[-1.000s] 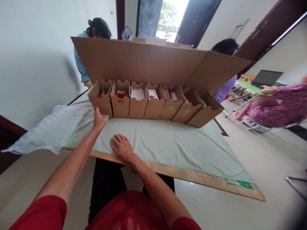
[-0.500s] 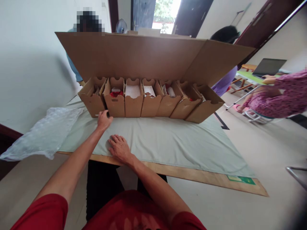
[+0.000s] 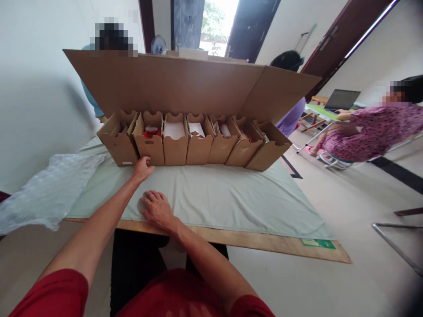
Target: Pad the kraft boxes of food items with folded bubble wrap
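My left hand [image 3: 143, 169] rests low against the front of a cardboard bin [image 3: 150, 154], its thumb apart from the loosely curved fingers and nothing visible in it. On the pale green cloth [image 3: 211, 193], my right hand [image 3: 158, 211] lies flat, fingers spread, close to the front edge. The bin by my left hand holds red and clear items. To its left stands another bin [image 3: 119, 147] with a small white label; its contents are mostly hidden. Several more open bins run rightward, among them one with white sheets [image 3: 175, 130] and one with a white and brown item [image 3: 195, 129].
A tall cardboard panel [image 3: 172, 83] rises behind the bins. Bubble wrap [image 3: 53, 189] hangs over the table's left edge. Beyond the panel are two people, partly hidden. At right, a person in a pink patterned dress [image 3: 373, 132] sits at a laptop [image 3: 342, 100].
The view has shifted slightly right. My left hand has loosened its curl, with fingers now stretched toward the bin's base. My right hand stays flat on the cloth.
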Demonstrator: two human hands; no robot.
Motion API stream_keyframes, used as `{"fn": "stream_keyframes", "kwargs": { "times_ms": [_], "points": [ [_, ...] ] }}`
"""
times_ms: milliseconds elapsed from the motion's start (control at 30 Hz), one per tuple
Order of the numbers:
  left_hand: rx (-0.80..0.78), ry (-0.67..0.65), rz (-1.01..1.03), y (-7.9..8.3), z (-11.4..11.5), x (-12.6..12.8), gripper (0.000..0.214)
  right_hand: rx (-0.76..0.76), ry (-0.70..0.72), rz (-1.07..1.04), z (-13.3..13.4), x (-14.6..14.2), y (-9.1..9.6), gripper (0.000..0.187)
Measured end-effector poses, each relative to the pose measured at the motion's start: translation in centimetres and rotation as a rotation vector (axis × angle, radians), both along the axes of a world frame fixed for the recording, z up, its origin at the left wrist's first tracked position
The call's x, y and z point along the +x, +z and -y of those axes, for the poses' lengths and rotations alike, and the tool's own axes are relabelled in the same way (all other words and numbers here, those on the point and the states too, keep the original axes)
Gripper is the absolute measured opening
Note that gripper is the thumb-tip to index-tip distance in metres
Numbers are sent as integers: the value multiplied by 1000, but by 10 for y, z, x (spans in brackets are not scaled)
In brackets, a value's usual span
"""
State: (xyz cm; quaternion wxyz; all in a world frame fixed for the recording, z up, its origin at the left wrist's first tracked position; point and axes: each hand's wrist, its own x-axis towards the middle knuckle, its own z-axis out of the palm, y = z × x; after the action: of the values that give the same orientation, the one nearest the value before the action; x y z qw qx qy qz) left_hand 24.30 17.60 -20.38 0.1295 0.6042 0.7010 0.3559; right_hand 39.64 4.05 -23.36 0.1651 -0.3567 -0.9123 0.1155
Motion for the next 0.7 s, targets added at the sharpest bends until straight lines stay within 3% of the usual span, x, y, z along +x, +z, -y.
{"fn": "stream_keyframes", "kwargs": {
  "times_ms": [133,267,367,500,600,700],
  "points": [
    [-8,12,1,1,-2,-11,45,-20,-6,-1,0,0,1,44],
    [-11,-39,-4,-5,13,-12,39,-24,-9,-28,0,1,0,44],
    [-13,-152,10,-10,19,9,30,-31,-12,-29,-1,0,0,44],
    [5,-295,55,-11,3,55,31,-55,-10,-2,-2,0,1,41],
    [12,-317,84,-8,-17,76,34,-60,-11,-14,-3,1,0,41],
    [1,-298,97,-8,-29,81,35,-59,-2,-35,-4,2,-2,40]
  ]
}}
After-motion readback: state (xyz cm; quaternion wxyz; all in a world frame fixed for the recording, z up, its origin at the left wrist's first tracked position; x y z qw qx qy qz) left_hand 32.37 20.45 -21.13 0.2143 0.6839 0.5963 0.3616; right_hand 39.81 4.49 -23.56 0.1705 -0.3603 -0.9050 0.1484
